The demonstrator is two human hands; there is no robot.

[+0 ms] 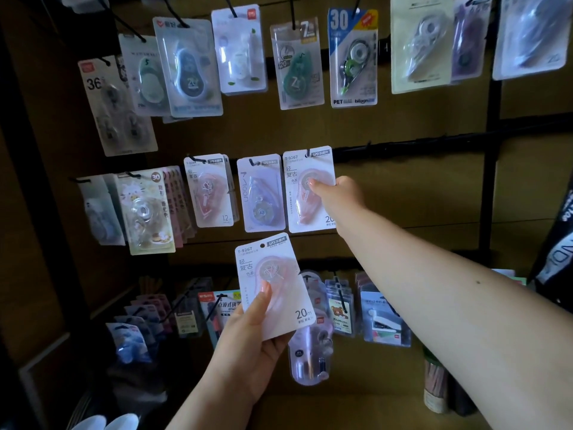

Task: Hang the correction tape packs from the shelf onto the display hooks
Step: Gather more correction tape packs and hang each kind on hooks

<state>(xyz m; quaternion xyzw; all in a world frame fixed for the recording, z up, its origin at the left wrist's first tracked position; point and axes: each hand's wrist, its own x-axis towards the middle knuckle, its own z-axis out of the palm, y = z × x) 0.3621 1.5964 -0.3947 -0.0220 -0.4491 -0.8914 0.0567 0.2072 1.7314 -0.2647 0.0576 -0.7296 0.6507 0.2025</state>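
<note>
So we're mid-hang on this one. Our right hand is stretched out to the middle rail of the display rack, thumb pinching a pink pack by its right edge. The hole at the top of that pack looks like it's already over the hook, though the hook is dark and thin, so we can't swear it's seated all the way. It hangs just right of a clear bluish pack on the neighbouring hook.

Our left hand is lower down, gripping a second pink pack of the same kind, thumb across the front, held upright in front of the bottom row.

Our read: the first one is basically on, and it needs a small push back along the hook before the fingers let go. Then the spare pack has to come up, with its little round hole lined up on that same hook tip. That's the fiddly bit: small hole, dark hook, dim light.
</note>
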